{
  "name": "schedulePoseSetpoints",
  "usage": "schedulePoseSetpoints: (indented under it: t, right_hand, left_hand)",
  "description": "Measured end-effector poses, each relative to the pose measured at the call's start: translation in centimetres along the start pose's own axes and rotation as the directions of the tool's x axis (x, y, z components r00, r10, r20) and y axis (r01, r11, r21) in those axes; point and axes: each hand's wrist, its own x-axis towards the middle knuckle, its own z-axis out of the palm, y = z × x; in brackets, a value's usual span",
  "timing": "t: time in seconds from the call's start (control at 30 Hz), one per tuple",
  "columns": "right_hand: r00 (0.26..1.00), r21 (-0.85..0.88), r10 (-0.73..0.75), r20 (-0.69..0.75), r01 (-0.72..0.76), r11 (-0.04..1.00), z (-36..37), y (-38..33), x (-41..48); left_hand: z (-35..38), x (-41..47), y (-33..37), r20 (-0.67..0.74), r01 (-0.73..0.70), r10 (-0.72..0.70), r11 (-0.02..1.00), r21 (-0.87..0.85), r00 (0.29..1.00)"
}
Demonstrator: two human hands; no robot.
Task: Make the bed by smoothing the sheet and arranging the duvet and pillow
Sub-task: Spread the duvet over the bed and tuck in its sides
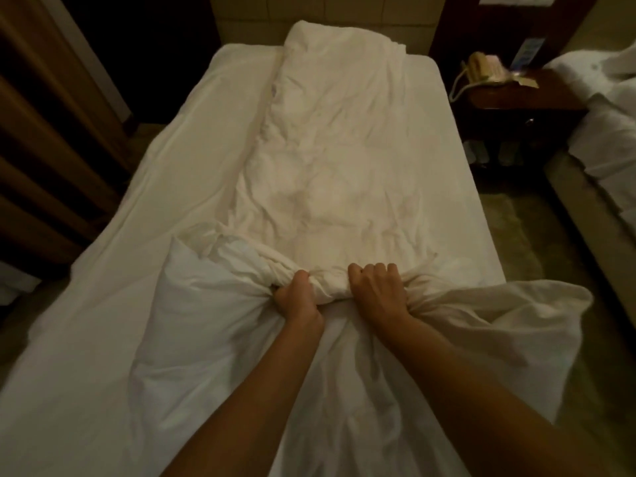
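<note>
The crumpled white duvet lies as a long, narrow heap down the middle of the bed. Its long axis runs from the padded beige headboard at the top centre of the frame to the lower centre. Its far end is bunched against the headboard, and its near end spreads wide across the bottom of the frame and hangs off the bed at lower right.

Just below the centre of the frame, the left hand and the right hand sit side by side on the duvet. The fingers of both are curled tight and clamped on a gathered twist of its fabric.

A smooth white fitted sheet shows bare on either side of the heap, wider on the left. Brown pleated curtains hang along the left edge. At the upper right, a cream corded telephone rests on a dark wooden nightstand. Beyond it is a second bed with rumpled white bedding. Greenish carpet fills the gap between the two beds.

The duvet is heavily creased. Folds radiate from the two grips, and a puffed corner rises at the left of the hands.
</note>
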Motion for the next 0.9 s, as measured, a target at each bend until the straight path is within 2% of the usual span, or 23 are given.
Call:
schedulePoseSetpoints:
  t: [0.17, 0.23, 0.37, 0.47, 0.5, 0.53, 0.6, 0.63, 0.67, 0.7, 0.73, 0.8, 0.83, 0.87, 0.9]
  right_hand:
    - [0.999, -0.067, 0.001, -0.055, -0.005, 0.998, 0.1, 2.0, 7.6]
    - [1.0, -0.061, -0.009, -0.026, 0.007, 0.998, -0.5, 2.9, 10.4]
    - [0.992, -0.1, 0.01, -0.128, -0.023, 0.995, -0.6, 3.6, 16.6]
    - [0.996, -0.147, 0.039, -0.079, -0.05, 0.988, 1.8, 3.4, 20.0]
    - [0.996, -0.166, 0.042, -0.073, -0.054, 0.985, 2.6, 3.4, 20.9]
    - [0.994, -0.177, 0.062, -0.092, -0.078, 0.981, 3.2, 3.4, 21.7]
    - [0.987, -0.164, 0.084, -0.134, -0.106, 0.981, 4.6, 3.5, 22.9]
    - [0.985, -0.135, 0.082, -0.152, -0.103, 0.986, 5.3, 3.2, 23.2]
    - [0.979, -0.098, 0.09, -0.184, -0.109, 0.989, 5.8, 2.9, 23.3]
    - [0.967, -0.055, 0.107, -0.233, -0.123, 0.991, 6.2, 2.4, 23.2]
    - [0.956, -0.011, 0.123, -0.267, -0.13, 0.991, 6.7, 1.8, 22.8]
    - [0.955, 0.077, 0.127, -0.267, -0.11, 0.991, 8.2, 0.5, 21.5]
    - [0.956, 0.114, 0.123, -0.266, -0.096, 0.989, 9.0, 0.2, 20.8]
    - [0.958, 0.145, 0.122, -0.261, -0.086, 0.986, 9.7, 0.0, 20.3]
    - [0.96, 0.166, 0.121, -0.251, -0.08, 0.983, 10.4, 0.0, 20.1]
  left_hand:
    - [5.5, 4.1, 2.6, 0.064, -0.001, 0.004, 0.999, -0.054, 0.998]
    - [7.7, 6.1, 3.9, 0.106, 0.019, -0.013, 0.998, -0.055, 0.994]
    - [12.6, 11.0, 6.1, 0.124, 0.054, -0.047, 0.997, -0.05, 0.991]
    - [14.2, 14.5, 6.8, 0.183, 0.1, -0.088, 0.993, -0.056, 0.979]
    - [14.6, 16.1, 6.5, 0.243, 0.08, -0.068, 0.996, -0.04, 0.968]
    - [14.9, 16.7, 6.8, 0.287, 0.139, -0.115, 0.988, -0.064, 0.951]
    - [15.9, 19.1, 6.6, 0.356, 0.056, -0.059, 0.998, 0.018, 0.933]
    - [16.5, 19.9, 6.6, 0.401, 0.062, -0.073, 0.997, 0.04, 0.913]
    - [17.1, 20.5, 7.0, 0.417, 0.043, -0.032, 0.999, -0.017, 0.909]
    - [17.8, 21.0, 6.9, 0.443, 0.099, -0.06, 0.993, -0.066, 0.894]
    - [18.2, 21.0, 6.7, 0.488, 0.096, -0.055, 0.994, -0.06, 0.871]
    - [18.1, 20.7, 5.9, 0.628, -0.091, 0.015, 0.992, 0.089, 0.778]
    - [17.3, 20.9, 5.1, 0.683, -0.304, 0.088, 0.931, 0.203, 0.725]
    - [16.0, 21.0, 4.2, 0.756, -0.634, 0.225, 0.711, 0.304, 0.614]
    - [14.8, 22.0, 3.1, 0.86, -0.894, 0.308, 0.325, 0.308, 0.408]
